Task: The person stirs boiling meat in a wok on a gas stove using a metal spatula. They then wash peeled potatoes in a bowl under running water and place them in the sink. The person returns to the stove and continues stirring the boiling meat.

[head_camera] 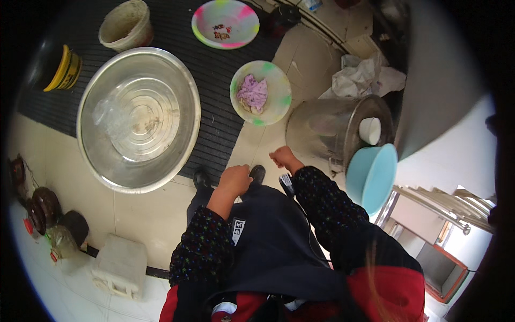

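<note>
My left hand (235, 180) is curled in front of the dark apron (273, 233); its fingertips are partly hidden. To its right, my right hand (285, 157) is also curled, and I see nothing held in it. A white and green plastic basin (279, 106) stands on the floor beyond both hands, with a crumpled purple patterned cloth (253, 93) inside. Left of my left hand is a large round metal basin (139, 188) holding a clear plastic bag (113, 117). A tall metal pot (316, 124) is beyond my right hand.
A light blue basin (364, 177) and white cup (369, 131) rest on the pot. A multicoloured basin (241, 22), grimy bucket (125, 26) and yellow-rimmed bucket (66, 70) stand on the ribbed dark mat (215, 120). A white plastic jerrycan (120, 257) is at lower left.
</note>
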Tool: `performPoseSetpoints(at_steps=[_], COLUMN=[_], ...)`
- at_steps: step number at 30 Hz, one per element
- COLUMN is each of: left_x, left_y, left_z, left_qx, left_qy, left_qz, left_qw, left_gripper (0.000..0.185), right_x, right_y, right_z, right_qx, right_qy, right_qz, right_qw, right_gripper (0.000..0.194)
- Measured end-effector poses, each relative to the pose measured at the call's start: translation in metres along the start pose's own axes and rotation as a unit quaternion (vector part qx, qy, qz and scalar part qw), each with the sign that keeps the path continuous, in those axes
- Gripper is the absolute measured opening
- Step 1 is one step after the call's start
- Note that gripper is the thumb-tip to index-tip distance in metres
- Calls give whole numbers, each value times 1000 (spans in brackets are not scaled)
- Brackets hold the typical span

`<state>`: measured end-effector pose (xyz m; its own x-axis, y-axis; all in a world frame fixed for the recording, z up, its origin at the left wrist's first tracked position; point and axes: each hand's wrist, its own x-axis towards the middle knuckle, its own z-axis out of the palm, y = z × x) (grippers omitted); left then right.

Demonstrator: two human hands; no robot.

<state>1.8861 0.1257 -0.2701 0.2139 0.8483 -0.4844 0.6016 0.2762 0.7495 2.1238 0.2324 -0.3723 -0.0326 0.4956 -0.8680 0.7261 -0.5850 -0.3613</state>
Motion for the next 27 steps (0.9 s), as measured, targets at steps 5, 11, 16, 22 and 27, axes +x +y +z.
performPoseSetpoints(at_steps=[5,11,16,22,27], left_x=[75,143,190,239,277], left_y=[-51,-84,-103,-101,-93], left_z=[37,37,17,6,-1], left_qx=[24,62,115,174,197], left_qy=[8,89,166,212,277], left_qz=[7,-36,-34,17,31], left_qw=[1000,993,979,961,940], left_gripper=[24,18,18,20,22], right_x=[128,209,278,332,343], right_y=[34,14,-18,-47,-94], right_z=[29,15,5,-36,-106], right_qx=[259,-142,-313,-280,-95], right_qy=[174,424,332,309,302], right_qz=[100,-180,-228,-313,-351], right_qw=[945,876,860,853,881], right_gripper=[29,22,27,17,28])
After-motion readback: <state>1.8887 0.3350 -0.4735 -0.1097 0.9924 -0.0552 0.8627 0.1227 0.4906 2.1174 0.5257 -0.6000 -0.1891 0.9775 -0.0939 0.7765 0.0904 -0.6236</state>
